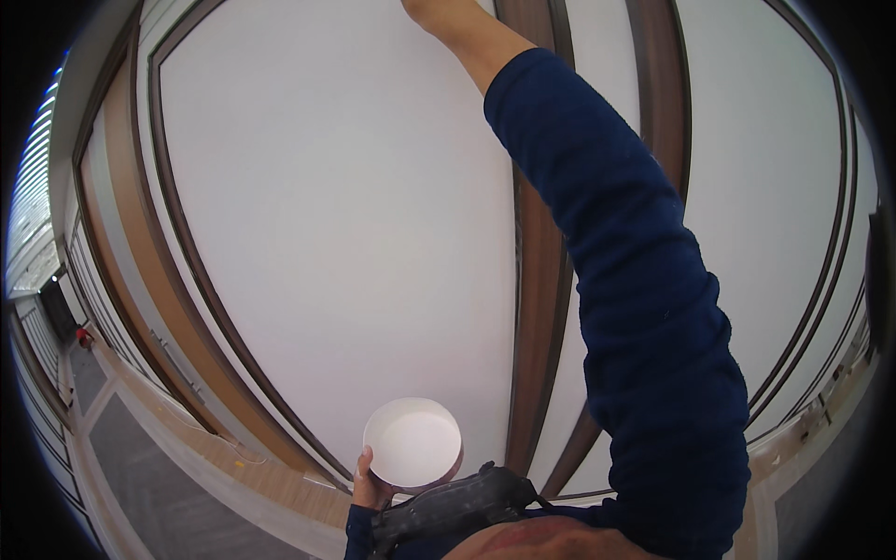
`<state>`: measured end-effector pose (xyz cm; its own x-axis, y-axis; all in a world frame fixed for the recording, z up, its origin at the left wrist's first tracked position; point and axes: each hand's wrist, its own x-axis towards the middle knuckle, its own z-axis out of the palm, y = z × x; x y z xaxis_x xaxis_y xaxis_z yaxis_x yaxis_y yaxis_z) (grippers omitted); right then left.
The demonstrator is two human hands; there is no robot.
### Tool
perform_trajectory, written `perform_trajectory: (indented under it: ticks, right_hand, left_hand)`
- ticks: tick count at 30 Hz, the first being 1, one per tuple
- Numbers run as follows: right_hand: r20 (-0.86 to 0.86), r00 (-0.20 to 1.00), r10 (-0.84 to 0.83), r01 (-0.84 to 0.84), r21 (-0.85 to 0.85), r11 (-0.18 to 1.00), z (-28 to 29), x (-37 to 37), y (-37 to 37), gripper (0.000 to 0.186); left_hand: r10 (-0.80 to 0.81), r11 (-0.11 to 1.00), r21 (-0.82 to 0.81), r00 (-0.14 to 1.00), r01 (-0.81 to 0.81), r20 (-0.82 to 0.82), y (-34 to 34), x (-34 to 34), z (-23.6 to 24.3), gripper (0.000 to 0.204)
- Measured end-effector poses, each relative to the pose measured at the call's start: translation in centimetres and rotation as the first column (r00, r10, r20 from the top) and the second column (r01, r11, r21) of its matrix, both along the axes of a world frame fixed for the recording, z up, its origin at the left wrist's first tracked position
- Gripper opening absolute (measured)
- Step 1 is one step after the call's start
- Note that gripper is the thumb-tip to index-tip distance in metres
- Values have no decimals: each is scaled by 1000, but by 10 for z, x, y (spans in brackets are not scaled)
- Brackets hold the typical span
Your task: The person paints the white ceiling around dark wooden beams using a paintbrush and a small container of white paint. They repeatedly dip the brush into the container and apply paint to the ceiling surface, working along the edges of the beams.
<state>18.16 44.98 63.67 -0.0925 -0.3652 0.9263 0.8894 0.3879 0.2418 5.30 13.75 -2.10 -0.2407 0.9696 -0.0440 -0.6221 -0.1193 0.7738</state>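
My left hand (pixel 367 481) grips a round tub (pixel 413 441) with a white inside, low in the middle; whether it holds any liquid is unclear. My right arm, in a dark blue sleeve, reaches up across the white wall panel (pixel 336 187) beside a dark brown vertical trim (pixel 539 280). My right hand (pixel 420 13) is mostly cut off by the top edge, so its fingers and anything in them are hidden. A black bag (pixel 448 509) sits against my body.
Wall panels with brown borders curve away on both sides. A railing (pixel 37 364) and a walkway with grey floor (pixel 149 476) run along the left. A small red shape (pixel 84 338) far off is too small to make out. Pale boards (pixel 280 478) edge the wall's foot.
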Motion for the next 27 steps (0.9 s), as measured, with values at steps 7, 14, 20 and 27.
perform_trajectory:
  ticks: [7,14,20,27]
  right_hand:
    - [-60,984,-166,159,-108,981,-30,-6,-24,21]
    - [-64,970,-235,221,-178,959,-40,-6,-25,21]
    - [-16,980,-200,192,-209,959,-56,0,-30,19]
    - [89,984,156,-102,-440,892,-128,28,-63,16]
  left_hand:
    - [1,999,-33,998,-3,-65,2,-3,-8,98]
    - [7,997,-73,998,-11,-55,0,-3,-7,97]
    - [9,998,-65,998,-12,-58,0,-1,1,95]
    - [-21,1000,-14,1000,21,-17,5,-10,-12,91]
